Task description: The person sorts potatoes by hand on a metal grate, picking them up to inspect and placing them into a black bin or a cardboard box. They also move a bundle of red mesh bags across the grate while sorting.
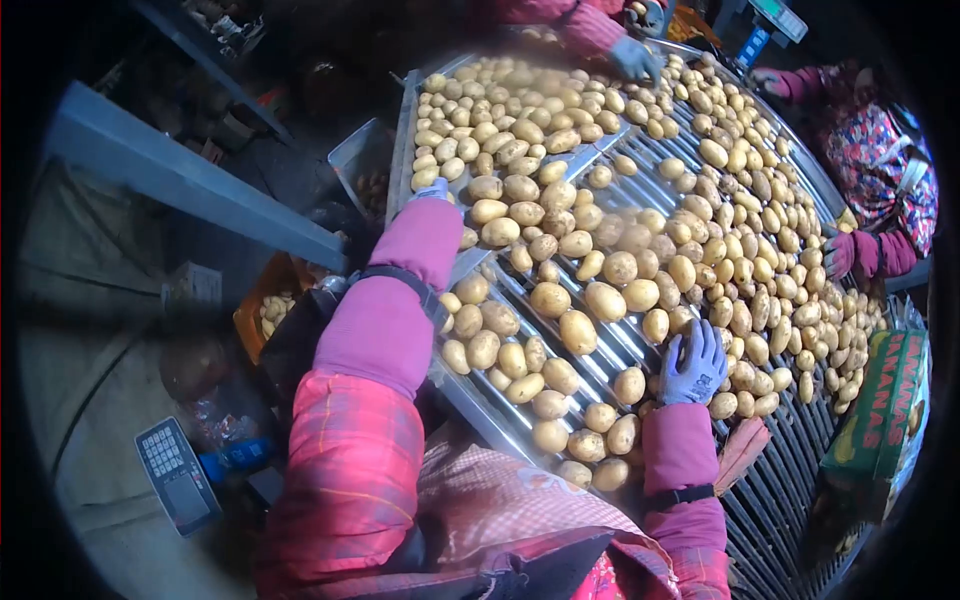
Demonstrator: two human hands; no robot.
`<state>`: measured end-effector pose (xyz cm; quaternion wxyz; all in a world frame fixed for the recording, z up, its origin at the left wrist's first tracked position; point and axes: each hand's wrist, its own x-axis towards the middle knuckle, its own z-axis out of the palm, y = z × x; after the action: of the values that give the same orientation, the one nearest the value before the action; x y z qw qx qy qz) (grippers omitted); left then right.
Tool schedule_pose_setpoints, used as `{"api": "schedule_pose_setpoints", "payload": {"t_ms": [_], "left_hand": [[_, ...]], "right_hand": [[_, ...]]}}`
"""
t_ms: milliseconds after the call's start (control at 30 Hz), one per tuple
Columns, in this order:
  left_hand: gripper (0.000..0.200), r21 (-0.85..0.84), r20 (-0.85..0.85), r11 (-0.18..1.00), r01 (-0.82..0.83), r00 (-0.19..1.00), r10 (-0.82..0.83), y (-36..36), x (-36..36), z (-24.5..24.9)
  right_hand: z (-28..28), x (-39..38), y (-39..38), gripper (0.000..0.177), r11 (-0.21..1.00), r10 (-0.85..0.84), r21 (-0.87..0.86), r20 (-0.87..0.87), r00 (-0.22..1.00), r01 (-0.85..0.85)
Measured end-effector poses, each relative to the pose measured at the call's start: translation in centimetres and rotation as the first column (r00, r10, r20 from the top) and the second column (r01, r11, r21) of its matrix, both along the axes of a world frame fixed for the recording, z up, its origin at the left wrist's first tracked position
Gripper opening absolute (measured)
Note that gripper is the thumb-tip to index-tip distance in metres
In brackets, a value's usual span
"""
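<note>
Many potatoes (578, 332) lie across a slatted metal sorting table (625, 345). My right hand (694, 368), in a light purple-grey glove, rests on the slats among them. Its fingers are stretched out and its thumb stands apart, with nothing visibly gripped. My left hand (432, 189) reaches to the table's left edge beside the upper group of potatoes. Only a small part of that glove shows past the pink sleeve (375, 310), so its fingers are mostly hidden. Loose potatoes lie between my arms near the front edge.
A co-worker's gloved hand (636, 60) is at the far side, and another person's hand (840, 254) at the right. A green banana box (882, 405) stands right. Dark rollers (775, 510) lie below it. Left are a scale (178, 474), an orange crate (250, 315) and a metal beam (190, 175).
</note>
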<state>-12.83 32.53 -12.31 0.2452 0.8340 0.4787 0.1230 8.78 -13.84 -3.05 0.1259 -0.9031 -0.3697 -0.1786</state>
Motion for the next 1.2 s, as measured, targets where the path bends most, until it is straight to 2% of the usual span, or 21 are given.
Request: {"api": "schedule_pose_setpoints", "payload": {"t_ms": [33, 100, 200, 333, 400, 467, 500, 533, 567, 600, 633, 667, 733, 800, 833, 867, 900, 933, 1000, 1067, 1200], "left_hand": [[0.061, -0.047, 0.163, 0.999, 0.011, 0.987, -0.003, 0.8, -0.4, -1.4], [0.059, -0.191, 0.032, 0.977, 0.098, 0.995, -0.094, -7.2, 0.4, 11.9], [0.058, 0.236, 0.239, 0.963, 0.132, 0.953, -0.189, -8.8, -1.3, 11.2], [0.054, 0.035, 0.358, 0.999, 0.011, 0.933, -0.023, -15.0, -10.6, 17.7], [0.052, -0.178, 0.62, 0.978, -0.104, 0.76, 0.194, -14.6, -15.5, 16.7], [0.049, 0.044, 0.448, 0.955, -0.293, 0.86, 0.243, -10.7, -21.9, 14.6], [0.051, -0.124, 0.455, 0.881, -0.457, 0.762, 0.46, -9.4, -23.5, 14.8], [0.056, -0.053, 0.486, 0.852, -0.521, 0.732, 0.477, -7.7, -25.9, 13.7], [0.061, 0.126, 0.192, 0.72, -0.682, 0.729, 0.657, -7.5, -27.3, 14.5], [0.062, 0.094, 0.334, 0.67, -0.736, 0.657, 0.675, -3.5, -31.3, 8.4], [0.058, 0.677, -0.079, 0.658, -0.329, 0.857, 0.51, -0.3, -36.0, 2.2], [0.061, 0.391, 0.14, 0.833, -0.392, 0.92, 0.367, -2.4, -30.9, 5.5], [0.065, -0.292, 0.672, 0.915, -0.278, 0.622, 0.403, -7.1, -20.1, 13.2], [0.056, 0.306, 0.427, 0.93, -0.204, 0.903, 0.058, -4.8, -14.1, 10.7], [0.05, 0.157, 0.394, 0.986, -0.055, 0.919, -0.011, -5.9, -9.7, 13.5], [0.053, 0.439, 0.348, 0.898, 0.027, 0.916, -0.198, -8.2, -5.6, 14.0], [0.053, 0.27, 0.384, 0.951, 0.154, 0.888, -0.253, -9.3, -1.6, 14.2], [0.057, 0.158, 0.113, 0.952, 0.261, 0.953, -0.28, -11.6, 2.5, 17.1], [0.061, 0.067, -0.158, 0.859, 0.507, 0.856, -0.493, -14.9, 9.0, 17.6], [0.063, 0.27, -0.142, 0.827, 0.493, 0.87, -0.473, -19.3, 13.5, 13.5], [0.069, 0.24, -0.253, 0.79, 0.564, 0.822, -0.51, -18.6, 14.2, 11.2]], "right_hand": [[-0.1, 0.0, -0.1, 0.042, 1.0, -0.01, -0.017, 0.024, 1.0, 0.01], [-0.1, 0.0, -0.1, 0.041, 1.0, -0.01, -0.002, 0.036, 0.999, 0.01], [0.1, -0.3, 0.3, 0.037, 1.0, 0.01, 0.003, 0.041, 0.999, -0.01], [-0.6, 0.3, 0.1, 0.036, 0.993, 0.11, 0.037, 0.12, 0.987, -0.115], [-1.3, 0.9, -0.3, 0.037, 0.996, 0.083, -0.024, 0.162, 0.983, -0.08], [-2.0, 1.2, 0.0, 0.037, 0.996, 0.092, 0.002, 0.138, 0.986, -0.093], [-1.8, 1.2, -0.5, 0.038, 0.996, 0.084, 0.026, 0.112, 0.99, -0.087], [-0.9, 0.4, -0.2, 0.039, 0.998, 0.053, -0.021, 0.104, 0.993, -0.051], [-1.0, 0.5, -0.3, 0.039, 0.999, 0.042, -0.019, 0.086, 0.995, -0.041], [-1.0, 0.6, -0.2, 0.039, 0.999, 0.033, -0.035, 0.102, 0.994, -0.029], [-1.3, 0.9, 0.0, 0.039, 0.999, 0.042, -0.018, 0.123, 0.992, -0.04], [-1.4, 0.9, -0.3, 0.039, 0.998, 0.061, -0.015, 0.137, 0.989, -0.06], [-1.2, 0.7, -0.1, 0.04, 0.999, 0.041, -0.028, 0.126, 0.991, -0.038], [-1.3, 0.6, 0.0, 0.04, 1.0, 0.017, -0.01, 0.121, 0.993, -0.016], [-1.1, 0.5, 0.1, 0.041, 1.0, 0.017, -0.018, 0.103, 0.995, -0.015], [-0.7, 0.3, 0.0, 0.041, 1.0, 0.012, -0.025, 0.086, 0.996, -0.01], [-0.3, 0.0, 0.2, 0.041, 1.0, -0.005, -0.029, 0.075, 0.997, 0.007], [-0.5, 0.0, 0.1, 0.041, 1.0, -0.005, -0.019, 0.077, 0.997, 0.007], [-0.2, 0.0, 0.2, 0.041, 1.0, -0.005, -0.014, 0.068, 0.998, 0.006], [0.0, 0.0, 0.1, 0.04, 1.0, 0.0, 0.01, 0.043, 0.999, 0.0], [0.4, 0.1, 0.1, 0.038, 1.0, -0.025, -0.004, 0.033, 0.999, 0.025]]}}
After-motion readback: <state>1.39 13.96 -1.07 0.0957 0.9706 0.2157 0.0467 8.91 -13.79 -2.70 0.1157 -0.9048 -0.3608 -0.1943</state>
